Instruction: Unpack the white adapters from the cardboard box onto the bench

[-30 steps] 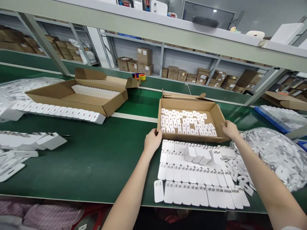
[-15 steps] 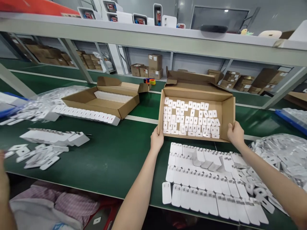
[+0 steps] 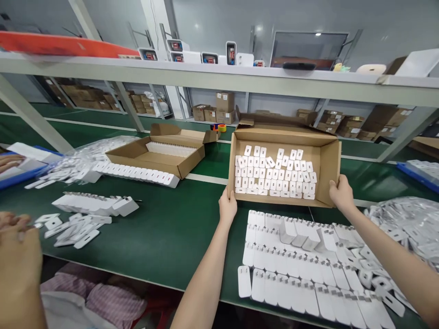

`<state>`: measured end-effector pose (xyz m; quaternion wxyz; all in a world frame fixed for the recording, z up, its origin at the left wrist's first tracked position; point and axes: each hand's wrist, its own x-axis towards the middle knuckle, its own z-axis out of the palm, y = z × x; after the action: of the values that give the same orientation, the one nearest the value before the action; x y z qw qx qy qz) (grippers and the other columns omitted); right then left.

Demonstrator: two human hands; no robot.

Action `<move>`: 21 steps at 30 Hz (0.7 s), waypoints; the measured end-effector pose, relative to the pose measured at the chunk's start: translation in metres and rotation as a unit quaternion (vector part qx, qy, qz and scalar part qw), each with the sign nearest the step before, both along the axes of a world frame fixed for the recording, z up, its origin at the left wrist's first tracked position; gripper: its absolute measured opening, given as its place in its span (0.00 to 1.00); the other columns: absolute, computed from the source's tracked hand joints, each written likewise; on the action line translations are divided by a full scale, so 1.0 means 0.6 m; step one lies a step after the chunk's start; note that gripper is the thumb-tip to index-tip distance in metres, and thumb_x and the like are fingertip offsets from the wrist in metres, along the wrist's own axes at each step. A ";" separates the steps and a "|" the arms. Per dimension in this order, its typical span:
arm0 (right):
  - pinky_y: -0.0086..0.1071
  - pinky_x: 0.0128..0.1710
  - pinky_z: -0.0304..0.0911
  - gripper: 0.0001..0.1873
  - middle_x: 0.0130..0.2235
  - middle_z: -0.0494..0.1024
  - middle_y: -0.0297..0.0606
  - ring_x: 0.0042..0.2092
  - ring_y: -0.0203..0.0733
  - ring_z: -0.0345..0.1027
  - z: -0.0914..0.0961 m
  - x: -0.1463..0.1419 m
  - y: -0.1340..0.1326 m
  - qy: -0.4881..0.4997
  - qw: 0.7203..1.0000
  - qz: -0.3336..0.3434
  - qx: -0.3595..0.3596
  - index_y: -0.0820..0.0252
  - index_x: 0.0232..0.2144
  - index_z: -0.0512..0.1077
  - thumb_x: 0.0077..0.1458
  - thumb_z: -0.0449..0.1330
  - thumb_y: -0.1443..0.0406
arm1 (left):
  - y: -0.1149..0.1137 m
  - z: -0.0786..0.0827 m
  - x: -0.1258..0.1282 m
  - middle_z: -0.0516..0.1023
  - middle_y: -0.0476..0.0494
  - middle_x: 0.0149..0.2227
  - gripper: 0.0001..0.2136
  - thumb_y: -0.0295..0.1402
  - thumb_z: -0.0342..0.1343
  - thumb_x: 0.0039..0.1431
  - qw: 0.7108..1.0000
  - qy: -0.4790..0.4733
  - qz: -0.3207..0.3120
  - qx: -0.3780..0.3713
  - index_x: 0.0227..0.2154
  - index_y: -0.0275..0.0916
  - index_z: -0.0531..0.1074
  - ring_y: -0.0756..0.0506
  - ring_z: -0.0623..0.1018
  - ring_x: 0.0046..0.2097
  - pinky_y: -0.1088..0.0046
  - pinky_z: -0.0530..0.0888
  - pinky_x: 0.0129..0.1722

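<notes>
An open cardboard box is held up at an angle between both my hands. Its near-left corner is in the grip of my left hand, and my right hand grasps its right side. Inside, many small white rectangular pieces with a dark slot lie in uneven rows, gathered toward the near side. Bare cardboard shows at the right end and along the back. Just below the box, white plug adapter housings with metal prongs lie in rows on the green table.
To the left stands another open cardboard box beside a row of white housings. Loose white covers lie nearer me. A co-worker's hand is at the far left. Bagged white parts lie at right. A shelf crosses above.
The small white pieces have shifted within the box, with some rows regrouped. My hands keep hold of it. The view has tilted upward, and the co-worker's hand shows more at the left.
</notes>
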<state>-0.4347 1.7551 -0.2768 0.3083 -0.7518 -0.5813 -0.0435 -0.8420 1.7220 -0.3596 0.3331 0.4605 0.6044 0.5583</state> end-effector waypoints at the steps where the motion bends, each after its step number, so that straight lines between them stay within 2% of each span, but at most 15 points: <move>1: 0.35 0.31 0.58 0.11 0.37 0.71 0.44 0.33 0.44 0.65 -0.001 -0.006 -0.001 0.012 1.000 -0.008 0.005 0.59 0.45 0.62 0.61 0.49 0.61 | 0.000 0.000 -0.002 0.75 0.32 0.54 0.19 0.31 0.46 0.68 1.000 0.004 0.003 -0.001 0.59 0.34 0.66 0.38 0.75 0.56 0.64 0.74 0.54; 9: 0.37 0.33 0.61 0.12 0.35 0.73 0.44 0.35 0.49 0.68 -0.004 -0.030 0.001 0.060 0.998 -0.019 0.014 0.58 0.43 0.63 0.57 0.50 0.62 | 0.001 -0.001 -0.012 0.76 0.30 0.53 0.18 0.30 0.47 0.67 0.999 0.029 0.026 -0.025 0.57 0.31 0.68 0.37 0.75 0.57 0.62 0.73 0.56; 21: 0.38 0.35 0.63 0.15 0.36 0.74 0.45 0.36 0.52 0.69 0.005 -0.020 0.000 0.040 0.999 -0.025 0.014 0.58 0.45 0.64 0.58 0.50 0.58 | -0.003 0.001 0.000 0.76 0.32 0.53 0.19 0.30 0.46 0.67 0.999 0.032 0.020 0.000 0.58 0.32 0.67 0.38 0.75 0.56 0.62 0.73 0.56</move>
<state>-0.4467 1.7552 -0.2737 0.3411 -0.7626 -0.5489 -0.0290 -0.8420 1.7202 -0.3590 0.3022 0.4663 0.6234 0.5500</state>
